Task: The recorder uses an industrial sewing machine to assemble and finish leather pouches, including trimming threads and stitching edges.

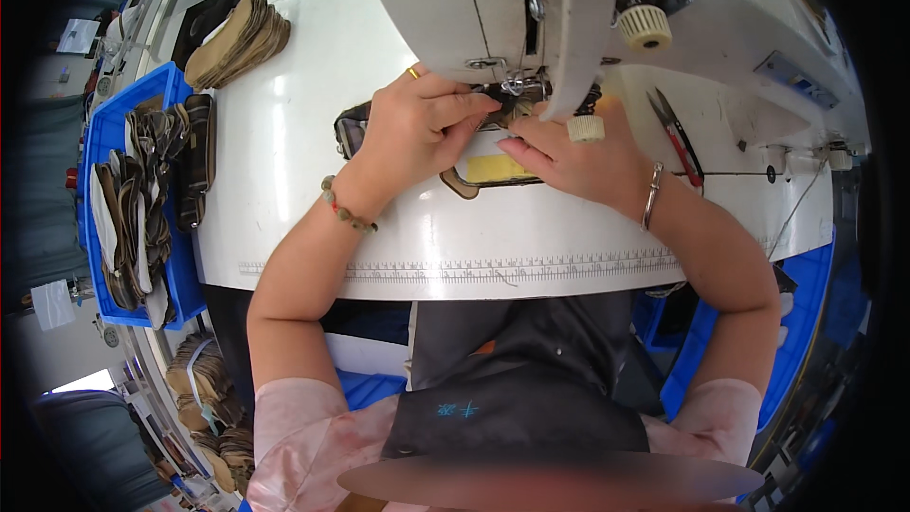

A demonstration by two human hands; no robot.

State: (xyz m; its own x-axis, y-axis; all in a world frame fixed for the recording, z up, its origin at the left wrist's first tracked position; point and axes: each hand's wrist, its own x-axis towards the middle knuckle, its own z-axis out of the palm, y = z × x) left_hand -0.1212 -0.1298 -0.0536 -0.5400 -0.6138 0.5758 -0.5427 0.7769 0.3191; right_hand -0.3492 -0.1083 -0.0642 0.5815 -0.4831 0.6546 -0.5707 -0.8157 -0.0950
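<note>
A white sewing machine [445, 9] stands over the far middle of the table, its presser foot [523, 83] down close to my fingers. Under it lies a dark fabric piece with tan edging [462, 188], with a yellow patch [495, 168] at its near side. My left hand [409, 128] is closed, thumb and forefinger pinching the fabric left of the foot. From the right, my right hand [580, 156] has its bent fingers on the same piece, right by the foot. The machine head partly covers those fingertips. Both hands hide much of the fabric.
Red-handled thread snips [678, 137] lie right of my right hand. A stack of tan pieces [239, 40] rests at the far left. Beyond the left table edge, a blue bin [100, 147] holds several fabric pieces. A printed ruler [455, 271] runs along the near edge.
</note>
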